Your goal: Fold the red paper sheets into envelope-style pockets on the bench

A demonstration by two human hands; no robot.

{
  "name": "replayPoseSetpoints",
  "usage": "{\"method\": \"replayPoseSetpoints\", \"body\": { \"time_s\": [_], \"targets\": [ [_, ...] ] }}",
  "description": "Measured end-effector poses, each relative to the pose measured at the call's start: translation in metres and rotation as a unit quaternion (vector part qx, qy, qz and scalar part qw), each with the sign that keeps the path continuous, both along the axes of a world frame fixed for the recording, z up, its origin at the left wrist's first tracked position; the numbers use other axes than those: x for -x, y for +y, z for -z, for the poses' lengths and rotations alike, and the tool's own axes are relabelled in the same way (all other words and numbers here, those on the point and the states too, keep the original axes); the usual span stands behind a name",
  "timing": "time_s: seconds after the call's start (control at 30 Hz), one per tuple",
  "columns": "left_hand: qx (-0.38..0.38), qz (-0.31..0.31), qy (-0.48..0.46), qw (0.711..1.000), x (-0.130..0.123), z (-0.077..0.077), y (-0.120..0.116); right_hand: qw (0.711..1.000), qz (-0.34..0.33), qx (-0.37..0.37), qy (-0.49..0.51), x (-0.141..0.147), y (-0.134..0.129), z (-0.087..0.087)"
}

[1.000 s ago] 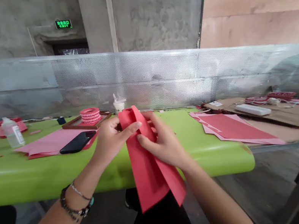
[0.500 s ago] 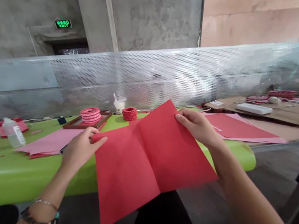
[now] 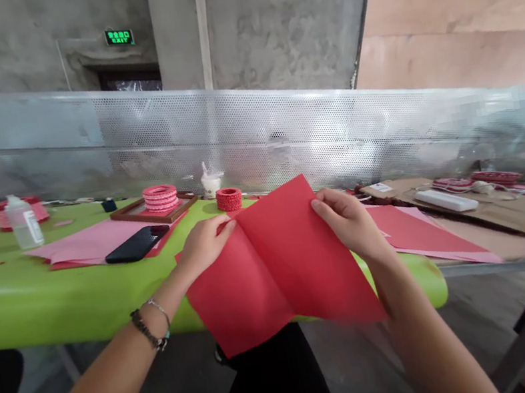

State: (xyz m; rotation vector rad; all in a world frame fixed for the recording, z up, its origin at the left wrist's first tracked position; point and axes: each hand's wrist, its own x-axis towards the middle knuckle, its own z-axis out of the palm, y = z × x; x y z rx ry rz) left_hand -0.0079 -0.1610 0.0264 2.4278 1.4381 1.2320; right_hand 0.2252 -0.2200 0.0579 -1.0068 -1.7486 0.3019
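Note:
A red sheet of paper (image 3: 297, 251) with a crease down its middle hangs between my hands, in front of the table edge and above my lap. My left hand (image 3: 206, 240) pinches its top edge close to the crease, and the left half bends round beneath the hand. At the upper right edge, my right hand (image 3: 344, 216) grips the sheet between thumb and fingers. A black phone (image 3: 136, 244) lies on pink and red paper (image 3: 83, 245) to the left of my left hand.
On the green-covered table (image 3: 56, 294) stand a clear bottle (image 3: 25, 225), a wooden frame with pink-red rings (image 3: 161, 199), a red ring stack (image 3: 229, 199) and a white cup (image 3: 211, 184). Rightward lie red sheets (image 3: 421, 229), cardboard (image 3: 513, 206) and a white power strip (image 3: 447, 200). A perforated metal panel (image 3: 255, 130) runs behind.
My left hand has moved right along the top edge, from the sheet's left corner to near the crease. The left half now bends inward, and the phone is uncovered. My right hand keeps its grip.

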Motion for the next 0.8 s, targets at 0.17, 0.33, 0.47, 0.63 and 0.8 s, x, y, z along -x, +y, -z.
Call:
{"method": "replayPoseSetpoints", "body": {
  "time_s": [0.17,0.33,0.47,0.63,0.8],
  "targets": [
    [-0.036,0.064,-0.032,0.997,0.004,-0.001,0.000,0.991,-0.051,0.125,0.003,-0.002,0.003,0.005],
    [-0.017,0.089,-0.113,0.989,0.006,-0.006,-0.003,0.991,-0.020,0.128,0.021,0.004,0.006,0.007],
    [0.056,0.079,-0.209,0.973,0.010,-0.011,-0.008,0.993,-0.021,0.109,0.049,0.006,0.006,0.008],
    [0.097,0.063,-0.249,0.961,0.015,-0.013,-0.006,0.988,-0.009,0.129,0.085,0.006,0.005,0.008],
    [0.094,0.069,-0.248,0.962,0.014,-0.015,-0.006,0.988,-0.013,0.118,0.094,0.007,0.007,0.010]
  ]
}}
